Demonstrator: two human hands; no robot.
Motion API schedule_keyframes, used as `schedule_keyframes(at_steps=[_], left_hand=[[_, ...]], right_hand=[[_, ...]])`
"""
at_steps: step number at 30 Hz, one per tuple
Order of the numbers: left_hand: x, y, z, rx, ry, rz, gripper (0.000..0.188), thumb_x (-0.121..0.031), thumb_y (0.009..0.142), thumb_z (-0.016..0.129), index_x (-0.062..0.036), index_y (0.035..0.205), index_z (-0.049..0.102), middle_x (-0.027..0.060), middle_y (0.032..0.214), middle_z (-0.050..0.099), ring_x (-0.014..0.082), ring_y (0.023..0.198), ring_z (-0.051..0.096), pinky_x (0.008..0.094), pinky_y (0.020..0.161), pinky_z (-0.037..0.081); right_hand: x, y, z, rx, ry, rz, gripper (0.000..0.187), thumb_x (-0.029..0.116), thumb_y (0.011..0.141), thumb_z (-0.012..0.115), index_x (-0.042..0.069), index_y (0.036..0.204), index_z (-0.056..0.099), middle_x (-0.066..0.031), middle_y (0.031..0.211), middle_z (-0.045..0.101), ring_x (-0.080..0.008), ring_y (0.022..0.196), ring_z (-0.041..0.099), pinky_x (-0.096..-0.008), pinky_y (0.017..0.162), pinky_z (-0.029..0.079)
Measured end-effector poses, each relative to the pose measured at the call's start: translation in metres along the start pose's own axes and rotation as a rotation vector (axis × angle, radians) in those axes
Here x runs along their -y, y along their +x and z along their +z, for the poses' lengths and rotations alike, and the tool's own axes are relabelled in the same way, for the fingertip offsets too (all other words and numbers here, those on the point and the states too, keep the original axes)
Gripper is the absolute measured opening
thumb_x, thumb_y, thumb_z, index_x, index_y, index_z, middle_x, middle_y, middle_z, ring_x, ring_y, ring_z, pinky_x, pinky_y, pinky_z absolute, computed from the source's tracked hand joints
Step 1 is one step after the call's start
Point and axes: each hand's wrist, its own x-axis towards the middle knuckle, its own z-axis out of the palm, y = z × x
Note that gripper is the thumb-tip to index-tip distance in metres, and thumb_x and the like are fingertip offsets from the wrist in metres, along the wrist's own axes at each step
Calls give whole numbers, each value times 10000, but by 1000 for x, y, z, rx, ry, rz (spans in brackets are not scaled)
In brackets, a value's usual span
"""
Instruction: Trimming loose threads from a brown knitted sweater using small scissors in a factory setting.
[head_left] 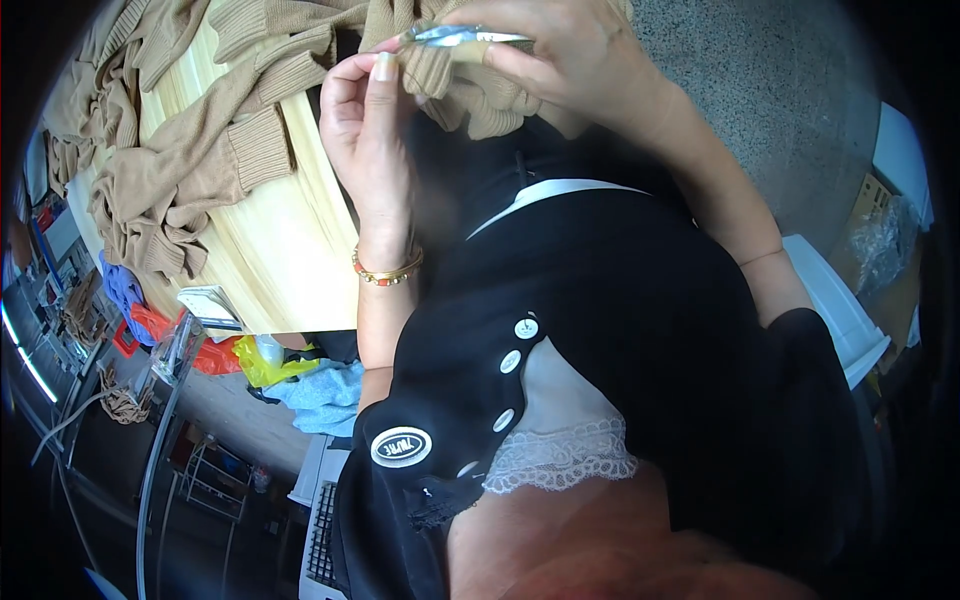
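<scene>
My left hand (368,135) pinches the edge of a tan ribbed knit piece (428,72) between thumb and fingertips. In my right hand (565,50) lies a slim, shiny metal tool, which looks like thread snips (450,37). Its tip points left, close to my left fingertips, and the handle end runs under my right fingers. More of the tan knit bunches below the tool and hangs over my lap. Whether the blades touch the knit I cannot tell.
Tan knit garments (190,170) lie spread on a pale wooden table (290,270) at left. Bags, a light blue cloth (325,395) and a keyboard (322,535) are below its edge. A white bin (835,300) and a cardboard box (870,205) with clear plastic stand on the right.
</scene>
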Motion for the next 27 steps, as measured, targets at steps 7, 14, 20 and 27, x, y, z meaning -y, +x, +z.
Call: schedule_keyframes(at_steps=[7,14,20,27], left_hand=[[-8,8,1,97,-545,-279,97,-81,1034,482,-44,1110,529,217,1317,554,162,858,663,341,785,617],[-9,11,35,213,-597,-255,394,89,965,439,-25,1342,432,190,1437,439,196,1074,624,333,883,610],[-15,37,38,338,398,306,288,-97,874,713,-33,1153,681,82,1330,592,114,1032,590,244,824,491],[-59,34,30,562,-27,-51,199,-154,970,633,-14,1112,630,-2,969,651,40,815,567,226,782,468]], right_hand=[[18,0,-8,-147,250,366,510,294,704,885,38,1082,657,-102,893,704,-198,807,703,-309,732,547],[4,-20,6,-77,546,623,420,13,836,732,-16,1236,607,-89,1042,689,-85,902,664,-221,804,550],[-1,-24,-16,-194,1141,696,188,62,941,644,-45,1094,624,-39,862,671,-61,672,614,-193,597,496],[5,-8,-61,-121,1301,692,176,172,993,614,10,939,656,22,677,583,-8,454,450,-174,414,324]])
